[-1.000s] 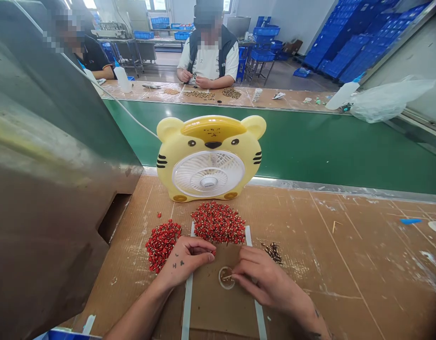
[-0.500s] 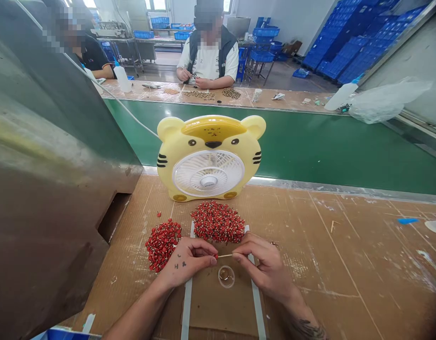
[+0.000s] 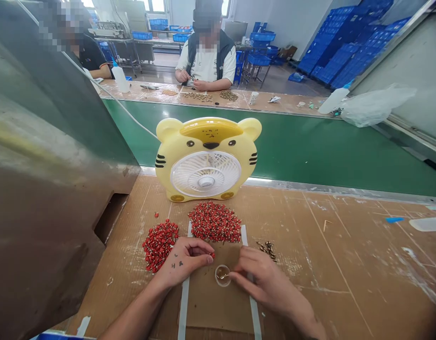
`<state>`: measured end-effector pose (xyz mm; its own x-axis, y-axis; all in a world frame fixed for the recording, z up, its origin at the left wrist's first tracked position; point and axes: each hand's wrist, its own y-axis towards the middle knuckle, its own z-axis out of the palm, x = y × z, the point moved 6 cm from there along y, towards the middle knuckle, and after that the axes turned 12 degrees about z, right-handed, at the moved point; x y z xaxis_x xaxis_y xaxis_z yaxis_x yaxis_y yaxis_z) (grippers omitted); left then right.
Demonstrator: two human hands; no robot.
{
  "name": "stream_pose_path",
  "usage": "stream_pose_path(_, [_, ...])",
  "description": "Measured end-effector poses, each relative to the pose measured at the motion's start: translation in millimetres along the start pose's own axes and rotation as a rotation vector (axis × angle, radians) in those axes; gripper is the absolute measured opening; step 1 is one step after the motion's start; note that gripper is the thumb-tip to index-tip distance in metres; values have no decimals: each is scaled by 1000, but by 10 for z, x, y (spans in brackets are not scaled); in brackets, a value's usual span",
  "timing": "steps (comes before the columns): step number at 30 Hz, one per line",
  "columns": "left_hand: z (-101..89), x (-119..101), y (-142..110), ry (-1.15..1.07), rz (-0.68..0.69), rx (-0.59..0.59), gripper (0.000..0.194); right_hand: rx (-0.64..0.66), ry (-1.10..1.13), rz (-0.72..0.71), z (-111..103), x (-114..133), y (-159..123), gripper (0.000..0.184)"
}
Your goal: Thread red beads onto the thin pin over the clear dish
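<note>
The left grip (image 3: 184,259) is pinched closed on a small red piece (image 3: 212,255). The right grip (image 3: 262,288) reaches over a small clear dish (image 3: 222,275); I cannot tell whether it is closed on anything. Beneath them lies a brown card (image 3: 218,307) edged with white tape, on a cardboard-covered worktop (image 3: 345,264). Heaps of red pieces (image 3: 215,222) sit just beyond the left grip. Past a yellow tiger-shaped fan (image 3: 205,174), a person (image 3: 205,56) sits at a far worktop, with stacked blue crates (image 3: 345,52) behind.
</note>
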<state>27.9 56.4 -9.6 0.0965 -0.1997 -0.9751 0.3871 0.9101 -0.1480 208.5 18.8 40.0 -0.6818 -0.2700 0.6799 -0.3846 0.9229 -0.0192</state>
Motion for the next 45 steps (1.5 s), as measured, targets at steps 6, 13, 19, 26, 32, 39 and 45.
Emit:
stream_pose_path(6, [-11,5,7,29,-4,4,13,-164,-60,190,-283,-368,-55,20])
stream_pose_path(13, [-5,5,12,-9,8,11,14,-85,-380,286,-455,-769,7,16])
stream_pose_path(19, [-37,9,9,-70,40,-21,12,-105,-413,287,-402,-742,84,21])
stream_pose_path(26, [-21,36,3,-67,81,-25,11,-207,41,100,-227,-203,51,16])
stream_pose_path(32, [-38,1,10,-49,144,-35,14,-240,180,13,11,248,187,18])
stream_pose_path(39, [-20,-76,-9,-5,196,5,14,-221,219,29,102,270,225,14])
stream_pose_path(45, [-8,-67,-9,-32,230,34,14,-227,207,41,129,282,237,12])
